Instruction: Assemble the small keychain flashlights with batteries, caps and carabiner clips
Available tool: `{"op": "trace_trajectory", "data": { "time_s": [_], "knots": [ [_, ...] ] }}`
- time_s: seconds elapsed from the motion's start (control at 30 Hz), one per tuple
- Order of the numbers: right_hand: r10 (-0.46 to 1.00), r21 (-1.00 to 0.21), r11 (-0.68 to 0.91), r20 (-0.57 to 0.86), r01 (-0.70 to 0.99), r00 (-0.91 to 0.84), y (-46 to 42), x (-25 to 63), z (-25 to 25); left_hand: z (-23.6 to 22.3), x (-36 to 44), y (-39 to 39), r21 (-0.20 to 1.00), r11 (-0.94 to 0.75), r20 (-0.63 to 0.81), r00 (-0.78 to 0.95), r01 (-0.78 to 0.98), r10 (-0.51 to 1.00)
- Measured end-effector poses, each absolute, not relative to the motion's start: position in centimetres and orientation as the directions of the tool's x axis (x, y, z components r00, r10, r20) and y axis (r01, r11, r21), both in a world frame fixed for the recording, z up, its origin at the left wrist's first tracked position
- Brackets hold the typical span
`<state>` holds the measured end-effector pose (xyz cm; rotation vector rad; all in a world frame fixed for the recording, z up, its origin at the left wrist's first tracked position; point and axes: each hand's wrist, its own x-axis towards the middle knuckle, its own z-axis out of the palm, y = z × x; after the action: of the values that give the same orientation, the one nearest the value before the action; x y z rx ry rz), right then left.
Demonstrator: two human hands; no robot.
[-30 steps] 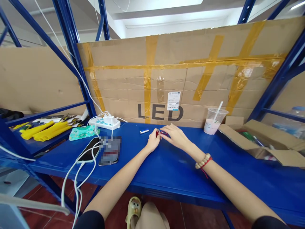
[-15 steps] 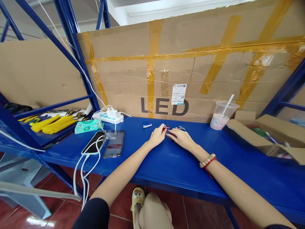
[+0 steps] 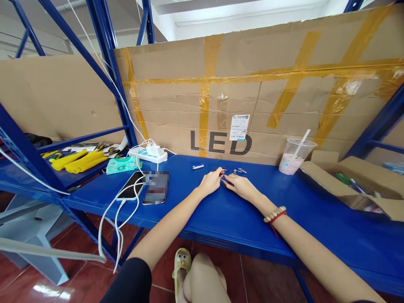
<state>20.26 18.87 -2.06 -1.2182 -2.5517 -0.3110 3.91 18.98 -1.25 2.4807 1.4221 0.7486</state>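
My left hand [image 3: 211,182] is closed around a small red object [image 3: 221,173] with a shiny end, mostly hidden by the fingers. Close beside it, my right hand [image 3: 239,185] pinches a slim dark-red piece with a thin light tip, largely covered by the fingers. The fingertips of both hands nearly meet above the blue tabletop [image 3: 202,214]. Behind them lie a small red piece [image 3: 225,169] and a little blue-and-silver looped item [image 3: 241,170]. A blue-and-silver cylinder like a battery [image 3: 198,166] rests to the left.
Two phones, one a black-screened phone [image 3: 131,186], lie left with white cables near a power strip [image 3: 148,155] and a green packet [image 3: 124,165]. Yellow-handled tools [image 3: 85,162] sit farther left. At right stand a plastic cup [image 3: 292,158] and an open cardboard box [image 3: 350,198]. Taped cardboard [image 3: 176,109] backs the table.
The view has shifted slightly, so the scene sits a little lower and mostly farther right. Both hands stay close together over the same spot, with small finger movements.
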Motion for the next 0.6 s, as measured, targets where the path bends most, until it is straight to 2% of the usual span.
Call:
{"op": "trace_trajectory", "data": {
  "time_s": [0.23, 0.6],
  "knots": [
    [0.697, 0.007, 0.65, 0.392, 0.76, -0.6, 18.66, 20.48, -1.88, -1.4, 3.91, 19.33, 0.481, -0.539, 0.361, 0.404, 0.692, 0.84],
    [0.698, -0.17, 0.669, 0.478, 0.723, -0.534, 18.97, 20.48, -1.54, -1.37, 4.39, 19.3, 0.448, -0.529, 0.362, 0.395, 0.72, 0.844]
  ]
}}
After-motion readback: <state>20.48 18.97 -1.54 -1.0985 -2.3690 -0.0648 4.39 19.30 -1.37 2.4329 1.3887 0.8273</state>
